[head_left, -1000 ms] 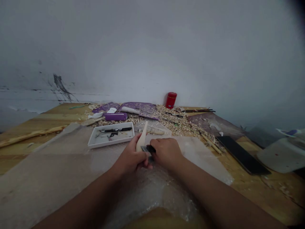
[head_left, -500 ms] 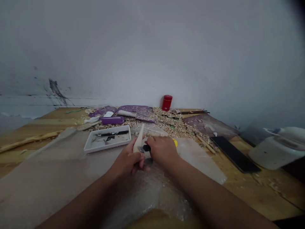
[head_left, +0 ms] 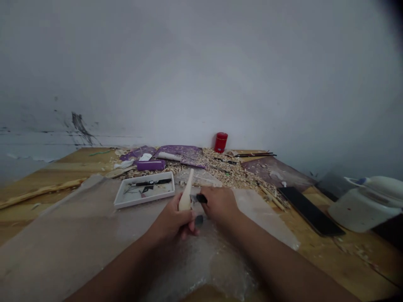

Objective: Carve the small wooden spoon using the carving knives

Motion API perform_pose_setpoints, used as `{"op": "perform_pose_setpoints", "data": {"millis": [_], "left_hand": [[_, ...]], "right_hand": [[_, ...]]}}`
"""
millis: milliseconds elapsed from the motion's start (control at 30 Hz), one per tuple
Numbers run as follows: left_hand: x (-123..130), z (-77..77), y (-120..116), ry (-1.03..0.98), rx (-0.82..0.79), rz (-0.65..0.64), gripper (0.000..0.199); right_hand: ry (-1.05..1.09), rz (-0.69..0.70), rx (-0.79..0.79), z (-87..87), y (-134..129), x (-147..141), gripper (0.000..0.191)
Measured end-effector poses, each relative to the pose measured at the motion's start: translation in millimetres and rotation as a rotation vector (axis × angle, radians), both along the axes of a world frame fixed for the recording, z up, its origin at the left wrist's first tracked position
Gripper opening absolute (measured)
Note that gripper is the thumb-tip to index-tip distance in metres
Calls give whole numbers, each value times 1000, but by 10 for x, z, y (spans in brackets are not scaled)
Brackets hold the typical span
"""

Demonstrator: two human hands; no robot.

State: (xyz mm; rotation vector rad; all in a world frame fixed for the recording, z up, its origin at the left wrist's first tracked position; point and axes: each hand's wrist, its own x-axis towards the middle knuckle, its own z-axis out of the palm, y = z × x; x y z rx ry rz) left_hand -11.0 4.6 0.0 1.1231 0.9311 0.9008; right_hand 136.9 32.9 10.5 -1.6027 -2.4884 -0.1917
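Note:
Upright in my left hand (head_left: 176, 218) is a pale piece of carved wood (head_left: 187, 195), thick at the bottom and tapering to a thin tip. My fingers wrap round its lower end. My right hand (head_left: 220, 204) grips a carving knife (head_left: 200, 198) by its black handle. The short metal blade points left, close beside the wood; I cannot tell whether it touches. A dark rounded patch (head_left: 198, 220) shows just below the knife, by my left fingertips; its kind is unclear. Both hands are above a translucent plastic sheet (head_left: 94, 235).
A white tray (head_left: 145, 200) with small tools lies beyond my left hand. Wood shavings (head_left: 223, 167) heap along the back near a purple box (head_left: 151, 165) and a red can (head_left: 221, 142). To the right are a phone (head_left: 310, 211), a white pot (head_left: 362, 205) and thin sticks (head_left: 272, 197).
My right hand and the knife have shifted slightly right, opening a small space beside the wood. The whole view has tipped a little, so everything sits lower.

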Motion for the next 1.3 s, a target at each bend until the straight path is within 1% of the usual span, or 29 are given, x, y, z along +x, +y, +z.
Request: {"op": "perform_pose_setpoints", "data": {"millis": [67,200,333,400,500,567,667,733,833,967,1067,1167,1300], "left_hand": [[-13,-15,6,48,15,-22,40],[-17,-32,-1,151,14,-22,35],[12,-21,-32,179,12,-32,29],[28,-14,-50,154,9,-36,29],[51,-11,-73,104,-26,-39,29],[62,-16,-85,52,-52,-32,25],[68,-26,-100,-29,-68,-48,17],[67,-29,-111,-40,-94,-78,13],[63,-30,-125,-47,-126,-107,12],[34,-63,-119,-118,-131,-118,10],[12,-104,-100,-171,-115,-121,9],[12,-124,-80,-151,-121,-120,9],[23,-115,-57,-124,-131,-116,16]], "right_hand": [[-25,41,-15,-9,-31,-35,19],[-35,132,-5,-39,-53,-50,19],[-43,159,35,-45,-50,-41,16],[-51,134,52,-38,-38,-42,16],[-48,34,73,-32,-5,-52,19],[-51,-17,77,-33,29,-52,22],[-62,-44,81,-32,101,-11,23],[-63,-115,87,-23,158,44,23],[-59,-220,96,-9,227,126,25],[-62,-255,76,-3,268,178,24],[-63,-259,108,5,278,198,22],[-64,-242,125,15,267,214,20],[-79,-191,130,13,195,170,21]]}}
